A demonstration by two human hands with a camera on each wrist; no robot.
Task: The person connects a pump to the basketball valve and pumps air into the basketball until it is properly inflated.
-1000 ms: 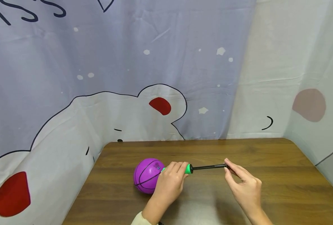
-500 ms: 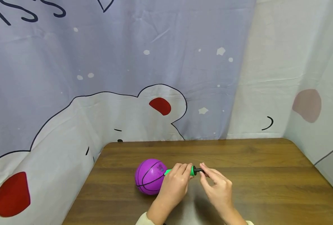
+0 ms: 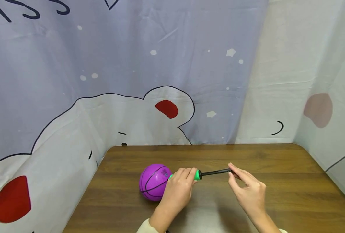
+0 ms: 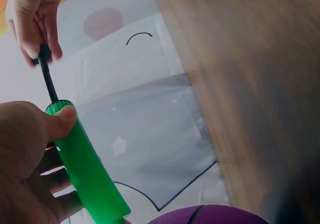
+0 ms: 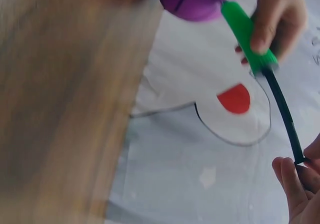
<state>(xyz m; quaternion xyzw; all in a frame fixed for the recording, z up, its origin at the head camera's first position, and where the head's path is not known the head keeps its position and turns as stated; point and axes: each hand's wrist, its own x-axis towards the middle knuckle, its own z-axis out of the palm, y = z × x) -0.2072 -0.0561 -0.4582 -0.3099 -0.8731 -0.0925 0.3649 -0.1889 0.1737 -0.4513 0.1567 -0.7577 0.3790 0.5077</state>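
A green hand pump lies across the space between my hands, its nozzle end toward a purple ball with black seam lines. My left hand grips the green barrel, thumb along its top in the left wrist view. With fingertips and thumb, my right hand pinches the black handle at the end of the pump rod, which is drawn well out of the barrel. In the right wrist view the pump's tip meets the ball's surface.
A brown wooden table extends below the hands. Behind it and along both sides hangs a printed curtain in pale blue and white, with red patches and black lines.
The right hand moved left, pushing the rod almost fully into the barrel, then back right, drawing it out again. The left hand and the ball shifted only slightly.
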